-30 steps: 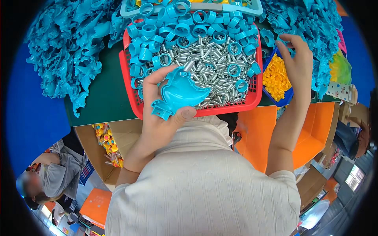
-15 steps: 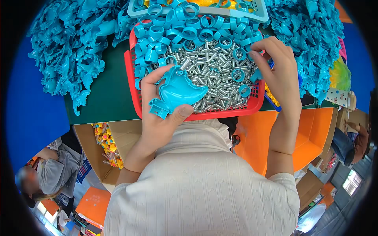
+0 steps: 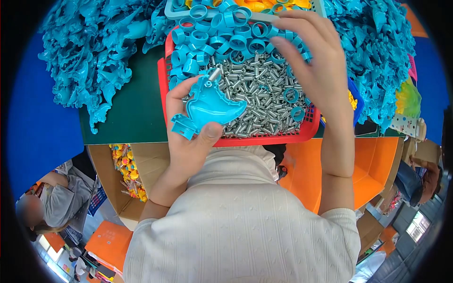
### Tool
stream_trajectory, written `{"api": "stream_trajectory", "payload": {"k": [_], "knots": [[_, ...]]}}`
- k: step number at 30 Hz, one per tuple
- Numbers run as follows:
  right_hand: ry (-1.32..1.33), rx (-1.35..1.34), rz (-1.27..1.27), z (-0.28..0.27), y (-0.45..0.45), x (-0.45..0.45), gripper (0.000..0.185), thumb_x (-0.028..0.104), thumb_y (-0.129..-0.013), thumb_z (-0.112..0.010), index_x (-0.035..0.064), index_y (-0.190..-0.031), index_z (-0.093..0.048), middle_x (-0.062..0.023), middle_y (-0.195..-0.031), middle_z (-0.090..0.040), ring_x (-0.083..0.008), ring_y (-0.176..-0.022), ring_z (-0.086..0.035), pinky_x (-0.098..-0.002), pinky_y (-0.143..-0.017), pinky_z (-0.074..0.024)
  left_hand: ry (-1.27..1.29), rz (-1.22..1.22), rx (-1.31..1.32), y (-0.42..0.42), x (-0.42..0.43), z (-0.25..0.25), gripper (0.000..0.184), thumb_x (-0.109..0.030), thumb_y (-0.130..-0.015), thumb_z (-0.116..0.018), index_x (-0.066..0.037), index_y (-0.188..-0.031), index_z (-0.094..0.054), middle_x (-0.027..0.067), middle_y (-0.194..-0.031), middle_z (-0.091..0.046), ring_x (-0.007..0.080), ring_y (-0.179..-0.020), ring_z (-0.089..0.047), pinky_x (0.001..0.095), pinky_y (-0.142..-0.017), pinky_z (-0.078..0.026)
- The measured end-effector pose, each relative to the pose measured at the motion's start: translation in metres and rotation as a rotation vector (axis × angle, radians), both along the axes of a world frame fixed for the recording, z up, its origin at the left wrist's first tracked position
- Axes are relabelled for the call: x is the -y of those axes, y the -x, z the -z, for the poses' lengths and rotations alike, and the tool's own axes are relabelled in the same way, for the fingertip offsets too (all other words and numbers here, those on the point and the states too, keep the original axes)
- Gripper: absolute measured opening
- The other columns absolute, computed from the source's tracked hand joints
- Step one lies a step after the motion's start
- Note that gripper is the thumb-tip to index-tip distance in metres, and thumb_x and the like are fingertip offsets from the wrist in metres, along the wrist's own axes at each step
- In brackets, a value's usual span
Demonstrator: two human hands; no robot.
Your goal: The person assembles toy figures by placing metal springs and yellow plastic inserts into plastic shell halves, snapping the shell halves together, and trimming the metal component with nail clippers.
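My left hand (image 3: 188, 137) is closed around a turquoise plastic shell half (image 3: 214, 106), its hollow side facing up, over the front left of a red basket (image 3: 264, 139). A small metal cylinder (image 3: 214, 74) shows at the shell's top end; whether it sits in the shell I cannot tell. Beneath lie many metal cylinders (image 3: 255, 94) and, toward the back, turquoise plastic rings (image 3: 238, 42). Above these rings is my right hand (image 3: 314, 56), slightly blurred, with thumb and fingers apart and nothing visible between them.
Heaps of turquoise shell pieces (image 3: 94, 56) rise at left and more shell pieces (image 3: 373, 52) at right. A pale basket (image 3: 264, 17) with yellow parts stands behind, and a blue basket (image 3: 359, 101) at right. Below the green table (image 3: 127, 127) is a cardboard box (image 3: 106, 165). A person (image 3: 66, 198) sits at left.
My right hand has moved up and left from the red basket's right edge to above the rings. My left hand still holds the shell half, and the view has shifted slightly.
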State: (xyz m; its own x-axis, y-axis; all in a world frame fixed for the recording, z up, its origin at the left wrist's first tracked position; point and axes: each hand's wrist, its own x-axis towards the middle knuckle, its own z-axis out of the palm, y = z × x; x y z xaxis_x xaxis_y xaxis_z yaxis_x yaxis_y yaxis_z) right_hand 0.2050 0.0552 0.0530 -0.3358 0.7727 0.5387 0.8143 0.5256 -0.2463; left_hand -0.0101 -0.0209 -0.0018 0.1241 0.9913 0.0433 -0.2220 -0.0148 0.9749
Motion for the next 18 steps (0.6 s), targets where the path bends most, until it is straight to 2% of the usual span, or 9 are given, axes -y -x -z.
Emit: {"api": "stream_trajectory", "payload": {"k": [2, 4, 6, 8, 10, 11, 12, 14, 18], "knots": [[0.221, -0.065, -0.136, -0.009, 0.012, -0.002, 0.052, 0.023, -0.081, -0.060, 0.0079, -0.127, -0.041, -0.0170, -0.134, -0.035, -0.0357, -0.119, -0.038, -0.0430, -0.098, -0.0298, 0.055, 0.010, 0.031, 0.005, -0.001, 0.000, 0.067, -0.032, -0.079, -0.067, 0.000, -0.124, -0.031, 0.0080, -0.109, -0.044, 0.0118, -0.090, -0.049, 0.0231, -0.074, -0.044], [0.129, -0.061, -0.161, -0.001, 0.032, -0.015, 0.052, 0.023, -0.081, -0.061, 0.0054, -0.125, -0.042, -0.0192, -0.132, -0.036, -0.0352, -0.118, -0.038, -0.0430, -0.096, -0.0310, 0.112, 0.021, 0.058, 0.006, 0.000, 0.000, 0.067, -0.034, -0.079, -0.066, 0.000, -0.124, -0.031, 0.0073, -0.107, -0.045, 0.0103, -0.086, -0.050, 0.0213, -0.069, -0.044], [0.007, -0.037, -0.196, 0.010, 0.047, -0.032, 0.052, 0.024, -0.081, -0.060, 0.0038, -0.125, -0.042, -0.0201, -0.128, -0.039, -0.0356, -0.117, -0.039, -0.0424, -0.095, -0.0322, 0.007, -0.049, 0.052, 0.003, -0.001, 0.002, 0.068, -0.039, -0.079, -0.064, -0.001, -0.124, -0.031, 0.0056, -0.103, -0.046, 0.0071, -0.076, -0.049, 0.0179, -0.060, -0.041], [0.031, 0.008, -0.200, 0.014, 0.052, -0.040, 0.051, 0.025, -0.081, -0.060, 0.0031, -0.124, -0.042, -0.0204, -0.127, -0.037, -0.0366, -0.116, -0.038, -0.0424, -0.096, -0.0316, 0.006, -0.068, 0.053, 0.005, -0.001, 0.001, 0.069, -0.041, -0.079, -0.064, -0.001, -0.124, -0.031, 0.0050, -0.101, -0.046, 0.0063, -0.073, -0.048, 0.0174, -0.058, -0.040], [0.006, 0.061, -0.221, 0.019, 0.054, -0.045, 0.041, 0.017, -0.081, -0.059, 0.0016, -0.118, -0.048, -0.0194, -0.116, -0.048, -0.0343, -0.103, -0.049, -0.0384, -0.087, -0.0395, 0.001, -0.094, 0.057, 0.009, -0.001, -0.001, 0.069, -0.043, -0.079, -0.064, -0.001, -0.123, -0.031, 0.0045, -0.100, -0.046, 0.0055, -0.071, -0.047, 0.0169, -0.056, -0.039], [-0.141, -0.095, -0.212, 0.046, 0.058, -0.052, 0.026, 0.014, -0.069, -0.068, 0.0078, -0.092, -0.057, -0.0088, -0.100, -0.054, -0.0284, -0.096, -0.052, -0.0382, -0.082, -0.0402, 0.009, -0.086, 0.091, 0.011, -0.002, -0.001, 0.068, -0.042, -0.079, -0.063, -0.001, -0.123, -0.031, 0.0043, -0.100, -0.046, 0.0051, -0.070, -0.047, 0.0166, -0.055, -0.039], [-0.148, -0.092, -0.225, 0.044, 0.058, -0.050, 0.026, 0.014, -0.069, -0.068, 0.0078, -0.092, -0.057, -0.0088, -0.100, -0.054, -0.0284, -0.096, -0.052, -0.0382, -0.082, -0.0402, 0.018, -0.079, 0.125, 0.013, -0.002, -0.001, 0.067, -0.042, -0.079, -0.063, -0.002, -0.123, -0.032, 0.0042, -0.100, -0.047, 0.0048, -0.069, -0.047, 0.0163, -0.054, -0.039], [-0.002, -0.001, -0.207, 0.035, 0.051, -0.033, 0.032, 0.015, -0.072, -0.067, 0.0080, -0.101, -0.056, -0.0106, -0.116, -0.049, -0.0308, -0.106, -0.048, -0.0385, -0.085, -0.0403, 0.025, -0.080, 0.122, 0.018, -0.004, 0.003, 0.067, -0.042, -0.079, -0.063, -0.002, -0.123, -0.032, 0.0043, -0.101, -0.047, 0.0048, -0.069, -0.048, 0.0164, -0.054, -0.039], [0.139, 0.045, -0.227, 0.028, 0.043, -0.011, 0.029, 0.016, -0.071, -0.068, 0.0059, -0.096, -0.057, -0.0105, -0.110, -0.051, -0.0306, -0.103, -0.049, -0.0384, -0.084, -0.0400, 0.034, -0.078, 0.105, 0.022, -0.009, 0.006, 0.064, -0.039, -0.081, -0.063, -0.002, -0.123, -0.032, 0.0046, -0.102, -0.047, 0.0047, -0.070, -0.047, 0.0164, -0.055, -0.039]]}}
